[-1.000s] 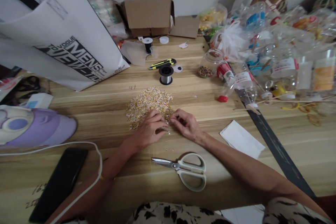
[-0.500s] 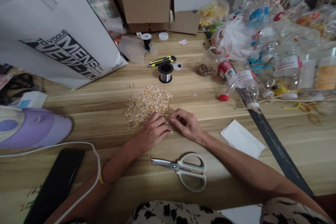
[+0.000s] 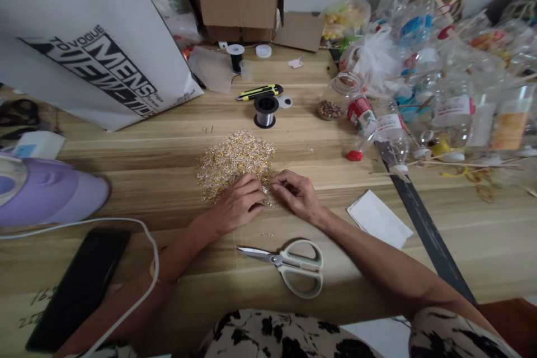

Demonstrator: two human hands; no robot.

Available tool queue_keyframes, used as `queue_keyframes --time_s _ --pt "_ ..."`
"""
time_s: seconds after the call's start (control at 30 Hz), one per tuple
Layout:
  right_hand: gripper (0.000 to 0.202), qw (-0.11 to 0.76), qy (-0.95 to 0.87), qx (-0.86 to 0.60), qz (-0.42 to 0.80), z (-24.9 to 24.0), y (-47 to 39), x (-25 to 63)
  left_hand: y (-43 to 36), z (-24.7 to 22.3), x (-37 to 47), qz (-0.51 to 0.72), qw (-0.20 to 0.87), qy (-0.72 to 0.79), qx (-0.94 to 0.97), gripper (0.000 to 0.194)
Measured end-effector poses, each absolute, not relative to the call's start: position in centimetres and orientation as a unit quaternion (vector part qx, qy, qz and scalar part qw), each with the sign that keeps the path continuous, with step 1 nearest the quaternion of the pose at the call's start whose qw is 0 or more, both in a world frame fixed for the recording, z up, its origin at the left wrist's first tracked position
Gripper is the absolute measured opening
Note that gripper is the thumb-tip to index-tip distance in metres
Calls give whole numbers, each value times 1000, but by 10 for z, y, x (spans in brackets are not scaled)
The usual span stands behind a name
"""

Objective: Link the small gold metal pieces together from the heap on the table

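Note:
A heap of small gold and silver beads or findings (image 3: pixel 235 159) lies on the wooden table, their exact kind too small to make out. At the heap's lower right edge rests my left hand (image 3: pixel 241 201), fingers curled down, what is in them hidden. Just to its right, my right hand (image 3: pixel 296 194) is closed with thumb and fingertips pinched together at the edge of the heap; anything between them is too small to name. A short row of tiny pieces (image 3: pixel 267 234) lies below my hands. Nearer to me are scissors (image 3: pixel 289 265) with pale handles, blades pointing left.
Beyond the heap stand a wire spool (image 3: pixel 265 112) and a yellow-black utility knife (image 3: pixel 260 92). Plastic bottles (image 3: pixel 390 128) and a jar of beads (image 3: pixel 335 98) crowd the right. A white bag (image 3: pixel 104 56), purple appliance (image 3: pixel 62 187), black phone (image 3: pixel 79 288) and white cable (image 3: pixel 149 235) are left.
The view has shifted slightly. My hands stay at the heap's edge, with the left fingers drawn a little away from the right, and a few small pieces now show between them.

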State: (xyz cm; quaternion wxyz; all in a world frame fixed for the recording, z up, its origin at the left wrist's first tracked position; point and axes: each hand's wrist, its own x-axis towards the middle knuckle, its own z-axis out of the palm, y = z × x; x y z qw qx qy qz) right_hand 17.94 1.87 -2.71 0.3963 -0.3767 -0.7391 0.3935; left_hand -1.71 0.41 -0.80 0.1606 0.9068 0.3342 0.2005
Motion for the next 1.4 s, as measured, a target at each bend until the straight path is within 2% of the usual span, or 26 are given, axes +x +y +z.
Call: queue_keyframes --time_s 0.77,1.4 --pt "9 383 -741 -377 402 -26 19 180 9 -9 -19 191 174 328 909 19" --pt "8 379 -747 -372 399 -27 19 181 15 -4 -22 209 189 337 898 10"
